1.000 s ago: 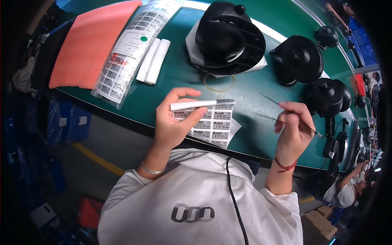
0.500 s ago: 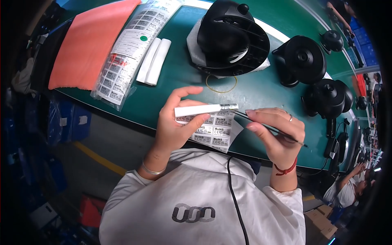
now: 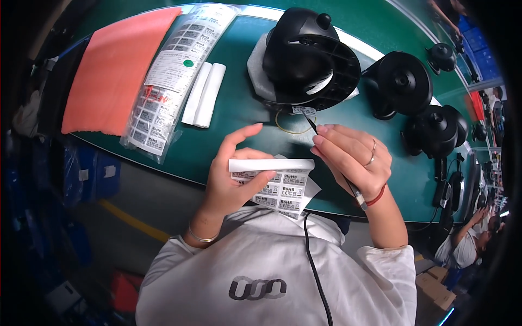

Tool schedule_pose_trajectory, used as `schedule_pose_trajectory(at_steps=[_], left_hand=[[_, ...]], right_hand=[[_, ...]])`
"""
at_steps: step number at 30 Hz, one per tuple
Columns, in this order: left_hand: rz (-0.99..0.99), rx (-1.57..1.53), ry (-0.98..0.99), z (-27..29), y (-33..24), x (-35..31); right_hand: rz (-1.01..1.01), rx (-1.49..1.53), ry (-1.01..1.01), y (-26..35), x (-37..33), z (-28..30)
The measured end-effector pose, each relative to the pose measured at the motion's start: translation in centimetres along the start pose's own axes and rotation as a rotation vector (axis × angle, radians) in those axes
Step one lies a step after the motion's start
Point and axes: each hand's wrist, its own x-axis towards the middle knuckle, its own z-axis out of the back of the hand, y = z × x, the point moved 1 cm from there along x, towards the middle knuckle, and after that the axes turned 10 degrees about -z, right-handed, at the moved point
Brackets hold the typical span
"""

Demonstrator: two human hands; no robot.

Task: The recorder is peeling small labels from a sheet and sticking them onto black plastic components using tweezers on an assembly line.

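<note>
Head view, clock centred on my sheet (image 3: 289,193): my left grip (image 3: 231,176) pinches this label sheet by its rolled white edge, forefinger lifted clear. My right grip (image 3: 356,160), at 2 o'clock, is closed on the tweezers (image 3: 355,193), whose tip holds a small label (image 3: 304,111) between 12 and 1. The black unit (image 3: 302,60) stands just beyond the label, on foam (image 3: 261,76). Between it and my sheet, a rubber band (image 3: 287,131) lies on the worktop (image 3: 242,108). Two white rolls (image 3: 204,95) lie at 11, a label bag (image 3: 174,73) and an orange sheet (image 3: 117,76) near 10; black housings (image 3: 402,81) stand around 2.

My fingers cover the tweezers' middle. I can't tell whether the label touches the unit. The far-right rim is blurred.
</note>
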Motion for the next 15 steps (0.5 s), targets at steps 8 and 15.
schedule_pose_trajectory(at_steps=[8, 15], left_hand=[[-0.034, -0.029, 0.030, 0.2, 0.4, 0.1], [-0.088, 0.014, 0.029, 0.2, 0.5, 0.3]], right_hand=[[0.055, 0.014, -0.006, -1.1, 0.2, -1.2], [0.057, 0.044, 0.013, -1.5, 0.3, -1.3]])
